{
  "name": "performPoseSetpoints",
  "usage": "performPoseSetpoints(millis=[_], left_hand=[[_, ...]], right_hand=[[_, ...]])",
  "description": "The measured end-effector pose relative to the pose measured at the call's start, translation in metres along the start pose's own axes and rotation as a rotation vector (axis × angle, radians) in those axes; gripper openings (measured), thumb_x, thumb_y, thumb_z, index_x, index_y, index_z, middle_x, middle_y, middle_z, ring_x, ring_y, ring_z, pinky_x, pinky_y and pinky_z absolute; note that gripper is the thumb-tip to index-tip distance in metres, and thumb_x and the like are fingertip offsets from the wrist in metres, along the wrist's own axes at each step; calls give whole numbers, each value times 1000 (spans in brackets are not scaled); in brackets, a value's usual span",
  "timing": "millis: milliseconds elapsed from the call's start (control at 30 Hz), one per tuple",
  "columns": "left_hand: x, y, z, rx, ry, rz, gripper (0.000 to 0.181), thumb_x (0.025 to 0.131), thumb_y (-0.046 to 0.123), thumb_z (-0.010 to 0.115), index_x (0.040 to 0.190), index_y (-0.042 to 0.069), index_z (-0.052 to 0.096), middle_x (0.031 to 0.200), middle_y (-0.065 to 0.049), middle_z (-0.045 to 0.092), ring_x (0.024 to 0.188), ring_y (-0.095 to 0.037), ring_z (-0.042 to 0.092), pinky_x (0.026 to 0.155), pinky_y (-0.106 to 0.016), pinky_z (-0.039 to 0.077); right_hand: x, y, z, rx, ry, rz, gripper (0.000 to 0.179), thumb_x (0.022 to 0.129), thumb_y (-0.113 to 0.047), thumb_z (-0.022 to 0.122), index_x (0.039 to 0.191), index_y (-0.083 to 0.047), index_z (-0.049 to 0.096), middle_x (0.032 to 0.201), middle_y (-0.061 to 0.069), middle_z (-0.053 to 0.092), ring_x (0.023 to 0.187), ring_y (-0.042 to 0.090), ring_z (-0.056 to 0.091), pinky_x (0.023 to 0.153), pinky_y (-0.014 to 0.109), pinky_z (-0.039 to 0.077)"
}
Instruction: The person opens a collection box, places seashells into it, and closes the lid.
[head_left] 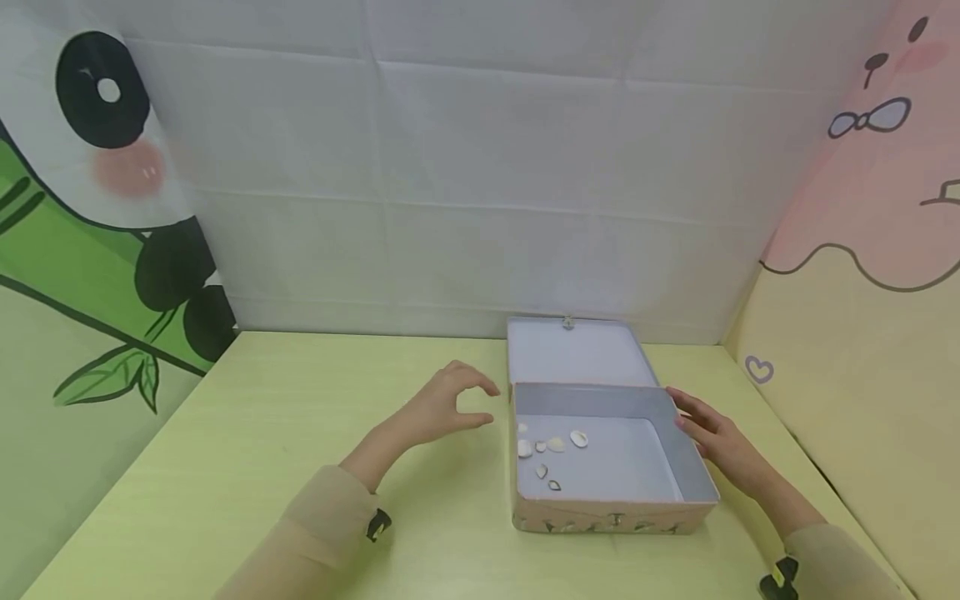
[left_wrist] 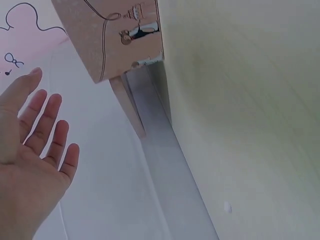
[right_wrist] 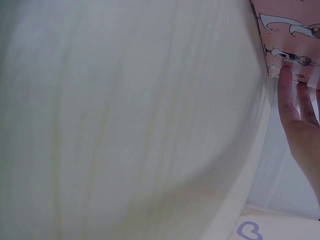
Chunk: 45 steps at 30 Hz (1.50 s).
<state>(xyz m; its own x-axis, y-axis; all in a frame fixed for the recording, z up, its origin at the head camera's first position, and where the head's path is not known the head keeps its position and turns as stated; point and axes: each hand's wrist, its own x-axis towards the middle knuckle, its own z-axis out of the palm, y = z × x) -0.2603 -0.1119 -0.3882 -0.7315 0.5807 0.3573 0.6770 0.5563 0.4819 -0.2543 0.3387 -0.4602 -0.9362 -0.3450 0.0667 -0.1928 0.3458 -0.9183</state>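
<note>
A pink tin box (head_left: 585, 517) stands on the table with its lid (head_left: 577, 354) swung back behind it. Several small seashells (head_left: 579, 438) lie on its pale floor, mostly toward the left side. Just left of the box, my left hand (head_left: 442, 404) hovers with thumb and fingers spread apart, holding nothing. In the left wrist view its palm faces the camera, and the box's printed side appears above. My right hand (head_left: 716, 442) is at the box's right side, fingertips by the far right corner. The right wrist view shows its extended fingers (right_wrist: 286, 95) against the patterned wall.
The box rests on a pale yellow-green table (head_left: 337, 375). A white cloth (head_left: 480, 167) hangs behind it. Cartoon-printed panels stand at both sides, a panda on the left and a pink figure (head_left: 862, 183) on the right.
</note>
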Motion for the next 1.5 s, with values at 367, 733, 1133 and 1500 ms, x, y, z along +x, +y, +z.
performPoseSetpoints(millis=[367, 733, 1133, 1500], left_hand=[[-18, -35, -27, -36, 10, -121, 40, 81, 23, 76, 118, 15, 63, 115, 7, 61, 116, -18, 46, 99, -43, 41], [-33, -66, -38, -40, 32, -182, 40, 79, 25, 77, 116, 16, 64, 115, 5, 61, 115, -19, 48, 99, -45, 40], [-42, -95, -40, 4, 25, -217, 41, 78, 22, 77, 114, 5, 65, 113, -4, 65, 112, -27, 50, 98, -49, 39], [-45, -119, -39, 56, -58, -279, 35, 79, 14, 76, 110, 2, 66, 110, -9, 66, 108, -32, 52, 96, -51, 41]], right_hand=[[0, 0, 0, -1, 3, 4, 52, 102, -26, 40, 150, -17, 24, 153, 22, 20, 112, -11, 46, 94, 59, 42], [1, 1, 0, -2, 1, 5, 52, 102, -26, 41, 150, -18, 24, 153, 22, 20, 112, -13, 46, 94, 57, 43], [2, 2, 0, 16, -6, 6, 52, 102, -26, 40, 151, -17, 23, 153, 22, 19, 113, -11, 46, 94, 58, 42], [1, 1, 0, 20, -5, 3, 52, 102, -24, 41, 150, -17, 24, 153, 22, 20, 114, -9, 47, 91, 43, 47]])
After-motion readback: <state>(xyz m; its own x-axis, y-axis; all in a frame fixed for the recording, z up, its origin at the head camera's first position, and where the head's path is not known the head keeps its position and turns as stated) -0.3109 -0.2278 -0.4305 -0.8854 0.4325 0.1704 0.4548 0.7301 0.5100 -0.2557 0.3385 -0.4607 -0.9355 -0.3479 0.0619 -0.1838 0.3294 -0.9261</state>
